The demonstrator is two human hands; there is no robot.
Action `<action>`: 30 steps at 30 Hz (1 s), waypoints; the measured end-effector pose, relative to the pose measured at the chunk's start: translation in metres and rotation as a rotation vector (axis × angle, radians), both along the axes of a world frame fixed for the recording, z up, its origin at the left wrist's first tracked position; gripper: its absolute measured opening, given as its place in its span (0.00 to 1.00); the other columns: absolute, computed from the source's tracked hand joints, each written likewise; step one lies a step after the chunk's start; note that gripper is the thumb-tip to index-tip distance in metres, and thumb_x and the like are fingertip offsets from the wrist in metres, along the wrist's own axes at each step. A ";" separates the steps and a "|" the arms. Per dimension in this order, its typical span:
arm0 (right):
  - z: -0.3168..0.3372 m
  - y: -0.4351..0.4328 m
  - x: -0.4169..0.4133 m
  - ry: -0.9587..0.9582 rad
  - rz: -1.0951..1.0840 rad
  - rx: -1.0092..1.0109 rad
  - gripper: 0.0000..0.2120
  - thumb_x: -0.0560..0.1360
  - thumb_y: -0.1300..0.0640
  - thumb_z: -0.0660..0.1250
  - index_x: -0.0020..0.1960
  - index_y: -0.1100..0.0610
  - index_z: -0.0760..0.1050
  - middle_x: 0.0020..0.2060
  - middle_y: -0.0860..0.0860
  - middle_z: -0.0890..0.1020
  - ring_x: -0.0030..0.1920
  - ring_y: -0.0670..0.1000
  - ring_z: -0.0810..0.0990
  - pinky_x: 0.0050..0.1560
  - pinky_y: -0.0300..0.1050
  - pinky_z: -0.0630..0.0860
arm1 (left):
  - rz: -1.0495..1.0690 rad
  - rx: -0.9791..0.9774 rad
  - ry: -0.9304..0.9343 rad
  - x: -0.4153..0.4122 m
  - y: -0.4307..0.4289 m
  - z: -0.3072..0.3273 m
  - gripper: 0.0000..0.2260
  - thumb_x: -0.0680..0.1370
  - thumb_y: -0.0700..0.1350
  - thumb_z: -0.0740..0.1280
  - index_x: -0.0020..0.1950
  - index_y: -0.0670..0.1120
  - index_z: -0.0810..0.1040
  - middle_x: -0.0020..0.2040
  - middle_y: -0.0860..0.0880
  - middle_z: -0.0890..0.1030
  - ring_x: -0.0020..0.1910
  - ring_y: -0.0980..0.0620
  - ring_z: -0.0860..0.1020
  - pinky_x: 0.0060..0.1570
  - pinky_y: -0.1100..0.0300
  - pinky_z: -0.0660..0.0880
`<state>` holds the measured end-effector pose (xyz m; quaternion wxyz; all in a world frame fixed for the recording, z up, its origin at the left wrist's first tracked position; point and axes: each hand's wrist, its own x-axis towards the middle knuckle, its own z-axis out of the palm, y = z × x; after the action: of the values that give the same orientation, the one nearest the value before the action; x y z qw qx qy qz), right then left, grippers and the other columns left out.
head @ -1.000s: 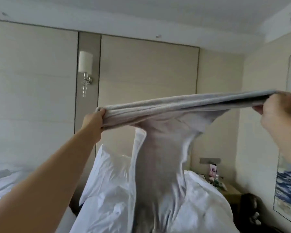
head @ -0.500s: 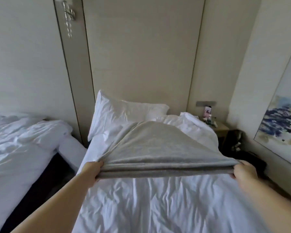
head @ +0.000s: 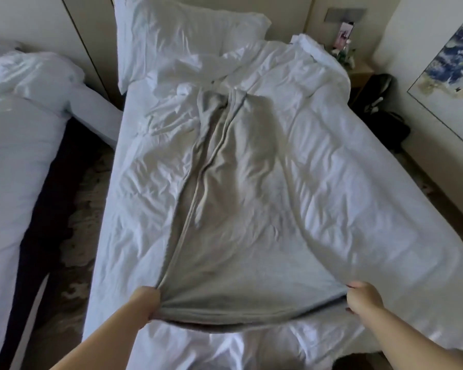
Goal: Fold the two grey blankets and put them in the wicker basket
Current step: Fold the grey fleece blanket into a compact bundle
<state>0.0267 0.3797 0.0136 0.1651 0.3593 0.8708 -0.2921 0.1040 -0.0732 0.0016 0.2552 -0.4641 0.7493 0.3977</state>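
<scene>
Early stage: one grey blanket (head: 241,209) lies lengthwise on the bed (head: 358,182), partly folded. Left hand (head: 145,303) and right hand (head: 362,297) grip its near corners, spread apart. Basket, second blanket unseen.

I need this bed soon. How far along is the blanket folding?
Done: the grey blanket lies on the bed, its near edge in layers. In hand: the left hand and right hand grip its near corners. Left: more folds, the second blanket, and the basket; neither is in view.
</scene>
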 end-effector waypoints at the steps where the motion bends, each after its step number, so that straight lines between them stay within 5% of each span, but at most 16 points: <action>1: 0.005 -0.004 0.010 -0.015 0.077 0.042 0.14 0.75 0.69 0.58 0.55 0.63 0.80 0.50 0.62 0.81 0.50 0.66 0.78 0.49 0.57 0.78 | 0.020 0.033 -0.006 0.005 -0.002 -0.005 0.14 0.81 0.39 0.57 0.35 0.44 0.68 0.35 0.47 0.70 0.30 0.51 0.70 0.31 0.61 0.72; 4: 0.011 -0.006 0.039 0.018 0.270 0.098 0.19 0.73 0.69 0.59 0.62 0.60 0.76 0.57 0.62 0.79 0.56 0.63 0.77 0.54 0.49 0.73 | 0.020 0.072 -0.057 0.019 0.002 -0.003 0.10 0.80 0.39 0.56 0.44 0.38 0.74 0.37 0.41 0.72 0.30 0.46 0.70 0.28 0.60 0.68; 9: 0.030 -0.006 0.068 0.155 0.531 0.171 0.24 0.72 0.73 0.57 0.60 0.57 0.81 0.61 0.56 0.71 0.57 0.59 0.75 0.55 0.44 0.71 | -0.143 -0.034 0.034 0.037 0.009 0.021 0.14 0.81 0.37 0.56 0.34 0.45 0.64 0.32 0.45 0.69 0.27 0.49 0.69 0.27 0.63 0.68; 11: 0.035 0.005 0.073 0.111 0.563 0.184 0.23 0.74 0.71 0.55 0.55 0.54 0.82 0.63 0.52 0.70 0.59 0.56 0.74 0.53 0.42 0.69 | -0.185 -0.070 0.044 0.049 0.012 0.031 0.07 0.78 0.36 0.55 0.42 0.41 0.70 0.35 0.43 0.71 0.27 0.47 0.69 0.26 0.63 0.66; 16: 0.045 0.035 0.092 -0.059 0.670 0.238 0.22 0.78 0.67 0.53 0.58 0.50 0.81 0.63 0.54 0.76 0.58 0.56 0.76 0.54 0.43 0.72 | -0.230 -0.168 0.103 0.102 0.026 0.048 0.14 0.74 0.37 0.56 0.58 0.40 0.73 0.45 0.40 0.74 0.37 0.42 0.74 0.30 0.58 0.70; 20: 0.041 0.063 0.138 -0.138 0.695 0.136 0.21 0.78 0.67 0.54 0.59 0.52 0.81 0.61 0.52 0.79 0.59 0.54 0.77 0.54 0.42 0.72 | -0.264 -0.236 0.059 0.168 0.055 0.043 0.15 0.74 0.37 0.57 0.59 0.40 0.74 0.46 0.40 0.76 0.40 0.40 0.76 0.34 0.56 0.74; 24: 0.021 0.104 0.200 -0.286 0.858 0.044 0.20 0.76 0.66 0.60 0.64 0.52 0.78 0.62 0.51 0.74 0.62 0.52 0.72 0.55 0.40 0.67 | -0.301 -0.249 -0.032 0.243 0.091 0.018 0.15 0.75 0.38 0.59 0.61 0.42 0.75 0.55 0.41 0.78 0.54 0.41 0.76 0.52 0.56 0.73; 30: -0.028 0.153 0.278 -0.411 0.924 0.055 0.24 0.74 0.66 0.62 0.68 0.54 0.74 0.68 0.52 0.71 0.69 0.53 0.68 0.64 0.41 0.65 | -0.305 -0.273 -0.067 0.334 0.137 -0.026 0.12 0.75 0.38 0.61 0.58 0.41 0.76 0.56 0.41 0.78 0.56 0.41 0.76 0.52 0.56 0.71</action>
<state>0.3044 0.5326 -0.0140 0.4356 -0.0091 0.8957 -0.0886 0.4379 0.0634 -0.0241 0.2719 -0.3882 0.8489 0.2337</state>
